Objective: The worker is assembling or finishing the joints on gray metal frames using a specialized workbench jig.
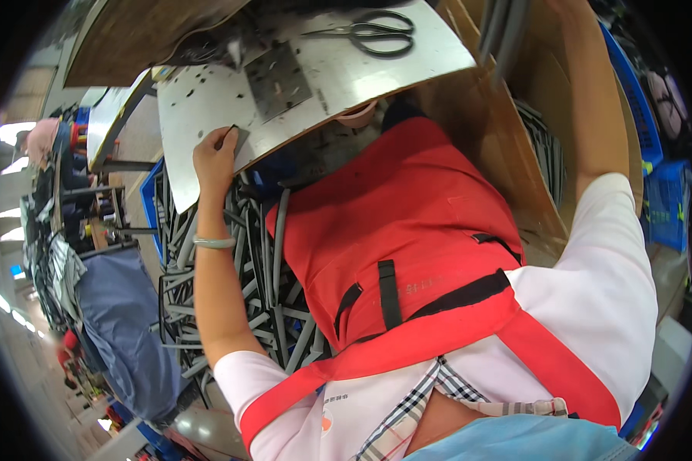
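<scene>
My left hand [215, 156] rests on the near edge of a shiny metal table [346, 77] and pinches a small dark grey flat piece [240, 139] against it. A pale bangle sits on that wrist. My right arm [592, 115] stretches up along the right side past a cardboard box wall; its hand is out of sight beyond the top edge. A red apron [407, 230] over a pink shirt fills the middle of the view.
Black-handled scissors [377, 32] and a grey square plate [277, 78] lie on the table. Several grey strips [246, 307] are piled in a blue crate below my left arm. A cardboard box [515, 154] and blue crates [665, 203] stand right. Another person [46, 142] works far left.
</scene>
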Demonstrator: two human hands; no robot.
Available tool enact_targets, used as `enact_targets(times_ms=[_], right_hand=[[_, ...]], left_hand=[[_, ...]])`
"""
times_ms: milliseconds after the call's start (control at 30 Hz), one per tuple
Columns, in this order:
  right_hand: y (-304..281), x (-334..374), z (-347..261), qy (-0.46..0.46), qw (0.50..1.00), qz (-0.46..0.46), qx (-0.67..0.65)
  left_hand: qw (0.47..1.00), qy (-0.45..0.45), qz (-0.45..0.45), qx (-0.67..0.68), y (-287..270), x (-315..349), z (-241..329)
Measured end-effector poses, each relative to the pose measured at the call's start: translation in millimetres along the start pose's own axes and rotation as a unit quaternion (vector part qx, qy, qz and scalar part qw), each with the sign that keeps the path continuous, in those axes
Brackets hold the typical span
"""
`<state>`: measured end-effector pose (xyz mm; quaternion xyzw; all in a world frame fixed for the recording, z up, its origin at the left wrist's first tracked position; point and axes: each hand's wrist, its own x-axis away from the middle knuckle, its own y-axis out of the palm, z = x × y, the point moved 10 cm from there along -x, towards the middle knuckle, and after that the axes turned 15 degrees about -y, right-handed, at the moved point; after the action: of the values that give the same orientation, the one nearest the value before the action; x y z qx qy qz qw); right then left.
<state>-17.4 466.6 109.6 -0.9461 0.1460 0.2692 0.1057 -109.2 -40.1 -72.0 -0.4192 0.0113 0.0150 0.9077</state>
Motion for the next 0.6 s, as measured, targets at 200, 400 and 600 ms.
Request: enact_targets(times_ms=[200,400,600], right_hand=[[-6,-4,-15,-0.140,0.986,0.068,-0.057],[28,47,83,-0.142,0.985,0.064,-0.068],[-97,94,57,-0.078,0.981,0.139,-0.114]], left_hand=[[0.996,0.016,0.076,-0.054,11,17,25],[0.990,0.062,0.111,-0.063,14,14,21],[0.988,0.066,0.122,-0.066,10,3,9]])
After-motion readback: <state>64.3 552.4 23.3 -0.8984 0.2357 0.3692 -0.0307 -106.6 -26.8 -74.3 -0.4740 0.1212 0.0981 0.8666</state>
